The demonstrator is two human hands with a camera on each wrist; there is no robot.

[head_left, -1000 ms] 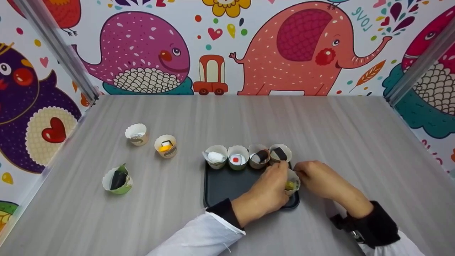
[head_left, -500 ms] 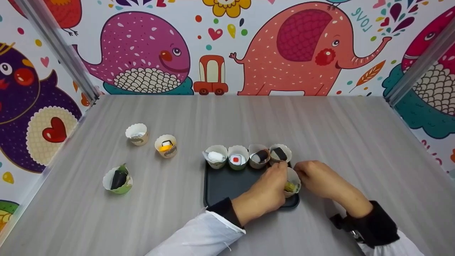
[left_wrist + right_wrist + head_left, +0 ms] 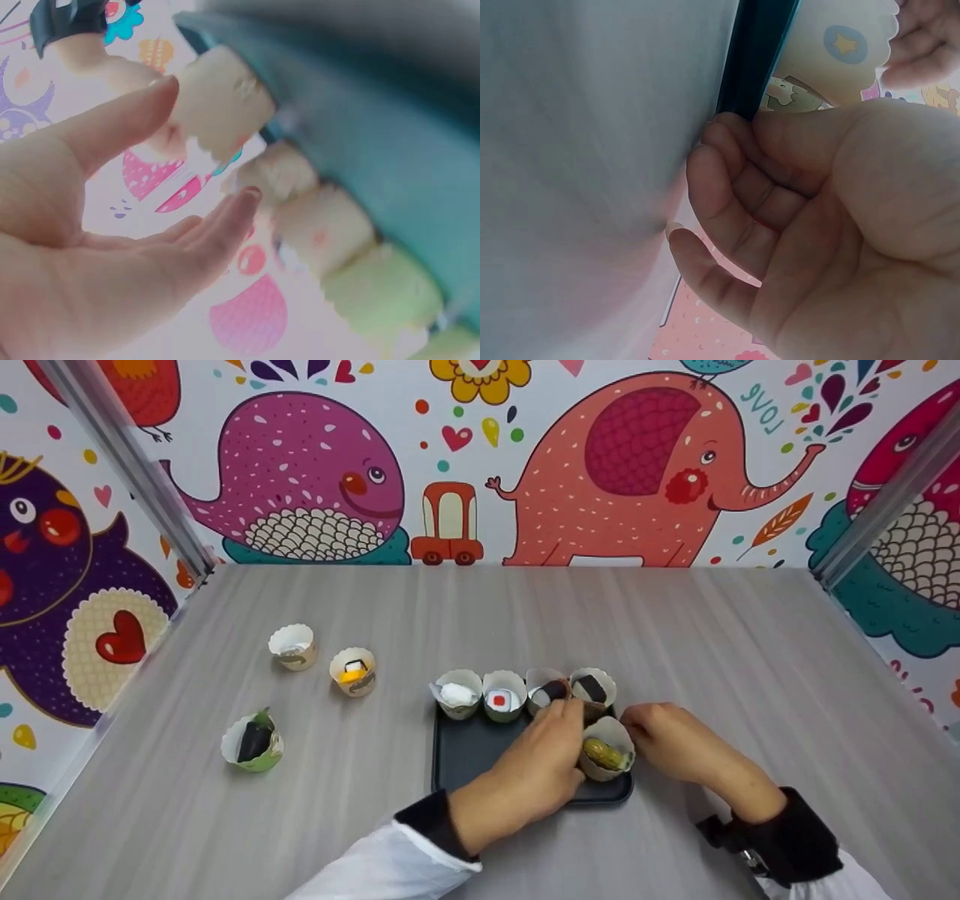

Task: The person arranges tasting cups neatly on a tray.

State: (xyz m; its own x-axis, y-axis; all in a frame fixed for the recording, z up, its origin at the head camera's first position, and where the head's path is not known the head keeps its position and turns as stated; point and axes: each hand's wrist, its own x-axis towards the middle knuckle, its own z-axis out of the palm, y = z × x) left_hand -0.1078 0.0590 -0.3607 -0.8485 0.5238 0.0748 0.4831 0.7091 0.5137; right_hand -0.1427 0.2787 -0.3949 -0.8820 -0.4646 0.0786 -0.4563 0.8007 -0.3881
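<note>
Beside the cup [image 3: 606, 748], left fingers [image 3: 217, 236] have drawn back.

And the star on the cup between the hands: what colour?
Yellowish star on a blue patch, clearest in right wrist view.

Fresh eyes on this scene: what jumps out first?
Likely the coral elephant and purple whale printed on the back wall. Next, the dark tray, with the left hand beside a paper cup holding a yellow-green item and the right hand at the tray's right edge. Farther left, a dark eggplant-like piece sits in a green-sided cup.
</note>
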